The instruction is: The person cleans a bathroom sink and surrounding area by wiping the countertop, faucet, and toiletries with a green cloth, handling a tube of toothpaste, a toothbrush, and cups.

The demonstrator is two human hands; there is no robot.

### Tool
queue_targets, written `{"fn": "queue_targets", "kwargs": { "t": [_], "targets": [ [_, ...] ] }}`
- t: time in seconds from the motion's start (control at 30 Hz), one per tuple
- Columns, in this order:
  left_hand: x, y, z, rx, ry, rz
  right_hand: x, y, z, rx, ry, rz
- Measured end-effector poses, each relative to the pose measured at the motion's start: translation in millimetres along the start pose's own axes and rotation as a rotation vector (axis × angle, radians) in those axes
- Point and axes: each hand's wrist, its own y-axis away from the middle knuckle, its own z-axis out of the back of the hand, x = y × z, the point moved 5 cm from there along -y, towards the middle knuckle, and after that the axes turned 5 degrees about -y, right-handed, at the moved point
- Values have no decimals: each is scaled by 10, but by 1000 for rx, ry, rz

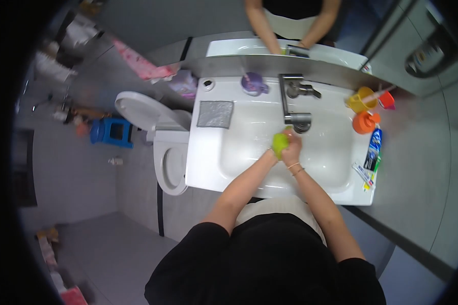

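- Head view: your right hand (292,146) grips a lime-green cloth (279,143); your left hand is hidden, grip unclear.
- Probably washing; next likely calls for squeezing over the washbasin (331,157).

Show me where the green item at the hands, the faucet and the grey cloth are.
Green item (280,146): head view, middle of its visible surface.
Faucet (293,90): head view, on its metal body.
Grey cloth (215,114): head view, center of its upper face.

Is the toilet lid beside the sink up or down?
Up: the toilet lid stands raised off the seat, leaving the bowl opening exposed.
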Motion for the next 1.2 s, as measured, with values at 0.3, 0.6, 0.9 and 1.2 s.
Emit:
{"fn": "queue_targets", "kwargs": {
  "t": [0.3,0.6,0.9,1.2],
  "targets": [
    [-118,271,-349,-470,180,187,-1265,-304,222,0,-319,-566],
    [-799,657,13,-434,-1100,333,-632,-540,1092,-100,-750,-746],
    [-686,623,244,-558,-1605,-163,-248,-372,428,291,-369,-268],
    [-486,477,-311,-191,-876,-416,-160,-515,655,123,-971,-563]
  ]
}}
